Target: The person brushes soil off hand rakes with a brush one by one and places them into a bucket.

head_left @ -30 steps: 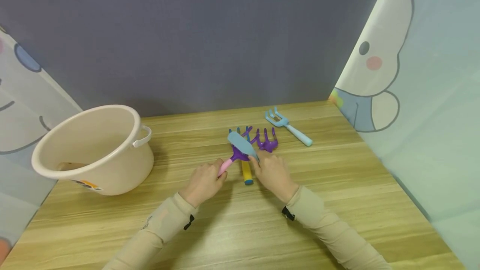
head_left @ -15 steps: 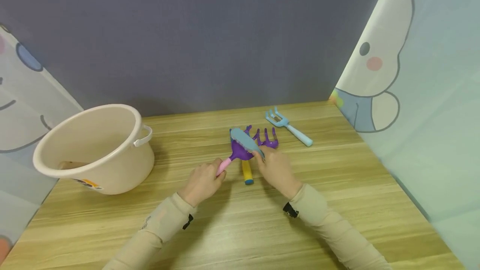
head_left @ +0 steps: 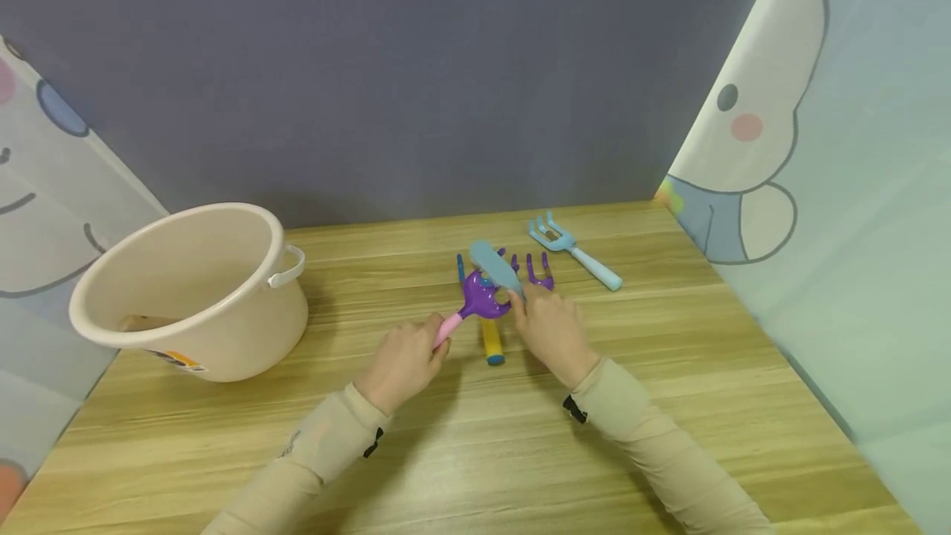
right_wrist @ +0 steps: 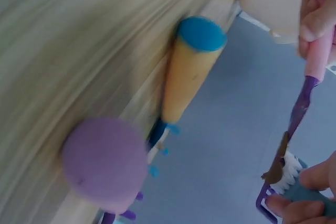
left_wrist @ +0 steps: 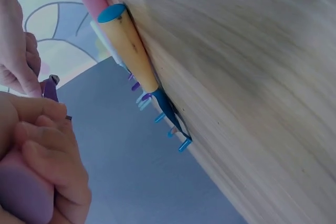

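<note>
My left hand (head_left: 404, 363) grips the pink handle of a purple toy hand rake (head_left: 481, 297), raised over the tabletop. A grey-blue brush (head_left: 494, 264) is pinched in my right hand (head_left: 554, 338). In the right wrist view, the brush's white bristles (right_wrist: 292, 172) meet a brown patch (right_wrist: 276, 167) on the rake near its tines. Below the hands lies a blue rake with a yellow handle (head_left: 492, 342). A second purple rake (head_left: 546, 272) is partly hidden behind my right hand; its pink handle end (right_wrist: 105, 165) shows large in the right wrist view.
A light blue rake (head_left: 593, 266) with a brown spot between its tines lies at the back right. The cream bucket (head_left: 260, 329) stands at the left with a brownish object (head_left: 144, 323) inside. A dark panel (head_left: 416, 106) rises behind the wooden table (head_left: 475, 452).
The brush has shifted up and to the right across the held rake, uncovering more of its purple head. That rake has turned slightly, while the left hand stays nearly in place.
</note>
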Available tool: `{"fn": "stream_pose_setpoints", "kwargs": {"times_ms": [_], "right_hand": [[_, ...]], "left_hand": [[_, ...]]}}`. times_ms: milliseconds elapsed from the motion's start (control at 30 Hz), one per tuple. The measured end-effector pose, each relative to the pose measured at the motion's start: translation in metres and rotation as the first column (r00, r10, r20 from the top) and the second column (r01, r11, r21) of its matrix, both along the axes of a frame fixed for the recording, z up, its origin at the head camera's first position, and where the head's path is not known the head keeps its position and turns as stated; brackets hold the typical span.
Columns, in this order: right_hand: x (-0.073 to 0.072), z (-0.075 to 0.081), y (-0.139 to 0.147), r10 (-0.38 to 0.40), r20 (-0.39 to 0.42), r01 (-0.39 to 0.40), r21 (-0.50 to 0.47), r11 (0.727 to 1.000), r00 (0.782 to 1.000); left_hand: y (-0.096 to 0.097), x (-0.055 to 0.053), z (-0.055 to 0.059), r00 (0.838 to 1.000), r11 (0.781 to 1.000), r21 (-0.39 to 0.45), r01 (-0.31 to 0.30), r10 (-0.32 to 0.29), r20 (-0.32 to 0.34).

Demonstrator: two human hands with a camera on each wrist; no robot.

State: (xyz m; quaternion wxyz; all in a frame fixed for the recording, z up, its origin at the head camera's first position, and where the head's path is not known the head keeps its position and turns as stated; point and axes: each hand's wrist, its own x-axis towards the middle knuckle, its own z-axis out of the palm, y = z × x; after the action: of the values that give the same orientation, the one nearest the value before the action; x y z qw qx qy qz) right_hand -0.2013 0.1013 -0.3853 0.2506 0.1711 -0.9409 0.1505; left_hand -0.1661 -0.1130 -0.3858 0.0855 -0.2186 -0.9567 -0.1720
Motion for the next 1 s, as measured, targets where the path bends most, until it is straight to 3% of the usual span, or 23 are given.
{"fn": "stream_pose_setpoints", "kwargs": {"times_ms": [133, 267, 533, 1000], "right_hand": [[0.003, 0.002, -0.001, -0.006, 0.014, 0.005, 0.018, 1.000, 1.000], [0.006, 0.003, -0.005, 0.013, -0.036, -0.009, 0.091, 0.996, 0.999], [0.012, 0.000, -0.012, 0.060, -0.213, -0.010, 0.231, 0.973, 0.975], [0.018, -0.007, -0.019, 0.116, -0.222, -0.053, 0.269, 0.962, 0.968]], "left_hand": [[-0.001, 0.000, -0.004, 0.994, 0.999, -0.037, 0.015, -0.019, -0.111], [-0.002, 0.000, -0.006, 0.987, 0.999, -0.049, 0.020, -0.027, -0.161], [-0.003, 0.000, -0.010, 0.989, 0.998, -0.057, 0.009, -0.017, -0.145], [-0.006, 0.002, -0.014, 0.992, 1.000, -0.015, -0.006, 0.004, -0.123]]}}
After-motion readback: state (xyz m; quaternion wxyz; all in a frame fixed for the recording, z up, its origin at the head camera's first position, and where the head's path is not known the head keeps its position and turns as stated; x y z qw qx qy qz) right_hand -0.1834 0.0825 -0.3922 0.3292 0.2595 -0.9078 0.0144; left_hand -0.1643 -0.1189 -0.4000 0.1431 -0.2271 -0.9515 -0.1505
